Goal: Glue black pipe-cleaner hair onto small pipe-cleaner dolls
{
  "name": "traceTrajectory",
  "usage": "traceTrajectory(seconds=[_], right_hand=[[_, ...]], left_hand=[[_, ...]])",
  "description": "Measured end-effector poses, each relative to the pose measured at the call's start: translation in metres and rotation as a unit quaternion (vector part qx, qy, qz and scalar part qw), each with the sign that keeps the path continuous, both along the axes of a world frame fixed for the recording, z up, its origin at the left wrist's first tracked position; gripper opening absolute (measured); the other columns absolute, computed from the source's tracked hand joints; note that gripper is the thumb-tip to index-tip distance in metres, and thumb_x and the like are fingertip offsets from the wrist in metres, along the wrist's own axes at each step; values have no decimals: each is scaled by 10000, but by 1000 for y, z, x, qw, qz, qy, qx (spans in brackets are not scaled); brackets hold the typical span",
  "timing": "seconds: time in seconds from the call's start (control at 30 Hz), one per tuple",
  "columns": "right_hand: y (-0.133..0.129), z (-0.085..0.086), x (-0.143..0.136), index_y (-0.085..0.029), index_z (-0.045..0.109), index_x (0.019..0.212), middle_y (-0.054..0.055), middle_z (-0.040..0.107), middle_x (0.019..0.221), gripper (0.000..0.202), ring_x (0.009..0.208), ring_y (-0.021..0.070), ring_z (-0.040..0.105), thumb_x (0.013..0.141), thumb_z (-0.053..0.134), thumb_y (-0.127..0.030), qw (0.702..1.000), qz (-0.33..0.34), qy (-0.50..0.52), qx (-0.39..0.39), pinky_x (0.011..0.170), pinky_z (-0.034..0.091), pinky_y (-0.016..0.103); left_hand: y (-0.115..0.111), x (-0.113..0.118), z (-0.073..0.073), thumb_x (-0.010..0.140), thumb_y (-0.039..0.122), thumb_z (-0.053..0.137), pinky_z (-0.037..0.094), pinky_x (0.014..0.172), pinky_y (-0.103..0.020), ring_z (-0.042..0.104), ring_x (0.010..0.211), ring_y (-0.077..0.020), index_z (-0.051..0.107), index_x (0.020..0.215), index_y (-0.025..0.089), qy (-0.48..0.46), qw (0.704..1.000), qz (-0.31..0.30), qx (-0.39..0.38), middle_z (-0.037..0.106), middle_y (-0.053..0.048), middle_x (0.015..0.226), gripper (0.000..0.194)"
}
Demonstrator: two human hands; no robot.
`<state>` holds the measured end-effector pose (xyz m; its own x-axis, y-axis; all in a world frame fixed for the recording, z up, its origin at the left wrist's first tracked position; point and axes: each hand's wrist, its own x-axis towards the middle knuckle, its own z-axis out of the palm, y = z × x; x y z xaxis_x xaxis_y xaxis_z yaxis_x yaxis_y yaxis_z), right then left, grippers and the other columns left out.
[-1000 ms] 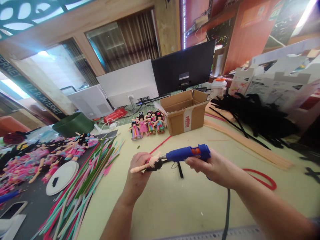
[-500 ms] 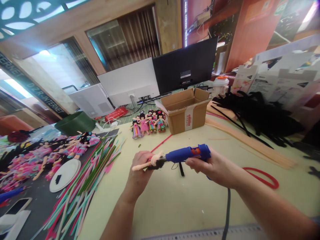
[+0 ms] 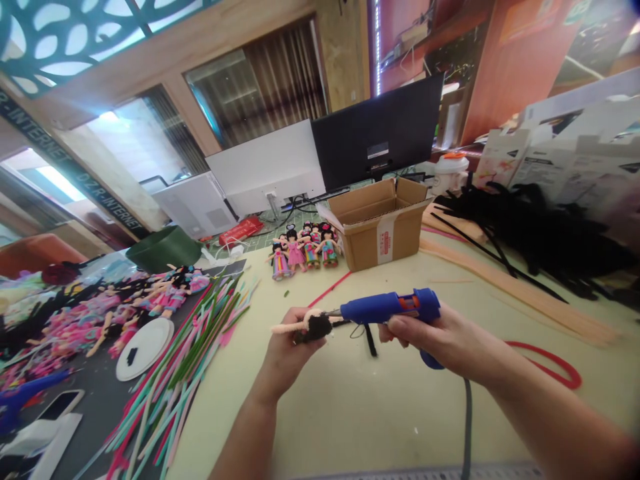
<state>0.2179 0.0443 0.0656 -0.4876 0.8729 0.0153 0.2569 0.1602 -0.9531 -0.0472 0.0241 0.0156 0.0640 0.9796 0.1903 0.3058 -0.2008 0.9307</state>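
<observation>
Between the fingers of my left hand (image 3: 287,357) is a small pipe-cleaner doll (image 3: 319,325) with a fuzzy black head of hair and pale peach arms; its lower part is hidden by the hand. My right hand (image 3: 433,337) is wrapped round the handle of a blue glue gun (image 3: 375,307), which points left. The metal nozzle meets the doll's upper edge, though I cannot tell if they touch. A grey cord (image 3: 467,420) drops from the gun toward the table's front edge. Behind the gun lies a short black strip (image 3: 371,340).
Finished dolls (image 3: 295,250) stand beside an open cardboard box (image 3: 383,233). Coloured pipe cleaners (image 3: 185,373), a white plate (image 3: 150,353) and a second blue glue gun (image 3: 30,397) lie at left. Black pipe cleaners (image 3: 540,227), peach ones (image 3: 515,287) and a red loop (image 3: 555,367) are at right.
The view has shifted a little, so everything sits further right. The doll has turned in my left hand, showing more of its black hair, and the gun's nozzle now lies at its upper edge.
</observation>
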Motion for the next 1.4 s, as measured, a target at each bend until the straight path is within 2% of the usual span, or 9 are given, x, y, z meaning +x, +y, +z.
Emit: traceTrajectory(seconds=[0.23,0.4,0.6,0.9,1.07,1.4], right_hand=[[-3,3,-2,-181,669,774,17,562,654,444,590,139,493,815,537,-602,1000,-18,-4,9,512,399,255],[-6,9,-4,-184,649,749,10,559,644,399,585,137,490,821,547,-563,999,-22,0,35,522,396,251],[-8,12,-6,-184,639,725,-18,479,591,376,540,115,434,835,540,-530,998,-16,8,58,485,352,234],[-9,12,-9,-194,632,713,-30,460,579,347,516,104,405,833,545,-508,998,-14,6,59,457,325,223],[-9,9,-10,-197,619,704,-33,473,568,361,494,100,383,817,549,-533,998,-38,-15,46,443,313,225],[-9,11,-10,-199,602,672,-35,470,559,383,511,108,407,816,543,-548,997,-40,-33,50,474,364,233]], left_hand=[[2,-2,-5,687,197,757,466,771,-269,581,922,-182,627,1019,184,-80,996,-11,-36,632,-53,1037,357],[3,-1,-8,663,236,794,471,761,-282,581,867,-166,664,1007,185,-128,989,-20,-77,616,-56,1067,371],[3,0,-10,628,248,822,465,722,-273,572,829,-150,689,989,184,-170,978,-25,-118,623,-55,1062,389],[0,2,-7,647,259,809,453,726,-296,574,831,-172,690,946,160,-154,978,-42,-136,646,-70,1019,337],[0,2,-4,648,244,805,443,728,-283,558,835,-167,690,940,163,-139,980,-60,-132,639,-58,989,324],[0,1,-6,639,224,801,442,787,-308,558,937,-213,681,933,153,-147,976,-67,-142,626,-68,1006,325]])
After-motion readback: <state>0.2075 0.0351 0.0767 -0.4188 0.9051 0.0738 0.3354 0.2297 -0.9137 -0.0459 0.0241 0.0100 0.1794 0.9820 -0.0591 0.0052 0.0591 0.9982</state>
